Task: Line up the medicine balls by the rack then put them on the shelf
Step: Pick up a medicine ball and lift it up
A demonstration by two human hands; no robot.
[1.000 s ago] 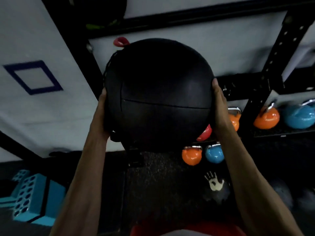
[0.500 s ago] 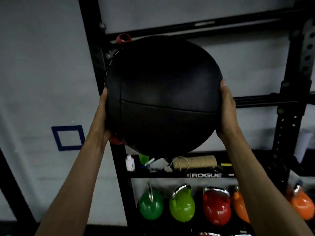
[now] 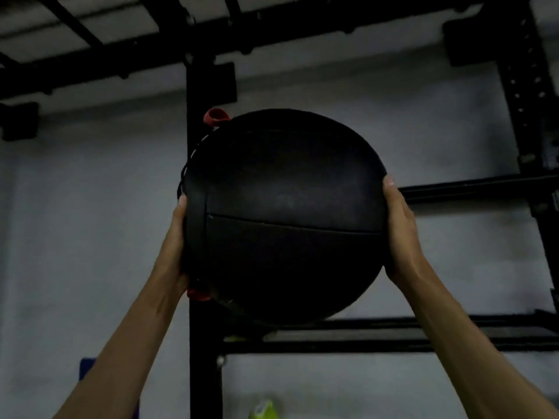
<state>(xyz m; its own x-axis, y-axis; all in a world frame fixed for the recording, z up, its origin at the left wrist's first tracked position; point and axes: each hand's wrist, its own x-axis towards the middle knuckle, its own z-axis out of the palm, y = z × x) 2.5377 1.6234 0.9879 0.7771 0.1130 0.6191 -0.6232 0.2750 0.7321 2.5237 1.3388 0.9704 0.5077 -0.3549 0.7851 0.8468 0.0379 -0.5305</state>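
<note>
A big black medicine ball [image 3: 284,213] with a stitched seam and red tabs at its left side is held up in front of the black rack. My left hand [image 3: 172,252] presses flat against the ball's left side and my right hand [image 3: 402,231] presses its right side, fingers straight along the curve. The ball's underside hangs just above a black shelf [image 3: 393,337] of the rack. Both arms reach upward. The far side of the ball is hidden.
A black rack upright [image 3: 202,358] stands behind the ball's left edge, another upright [image 3: 532,116] at the right. A crossbar [image 3: 472,189] runs behind my right hand. Overhead beams [image 3: 121,62] cross the top. A grey wall lies behind. Something yellow-green [image 3: 263,411] shows at the bottom.
I have raised the ball higher along the rack and my view has tilted up. The kettlebells and the lower shelf have dropped out of sight. Both hands keep the same hold.
</note>
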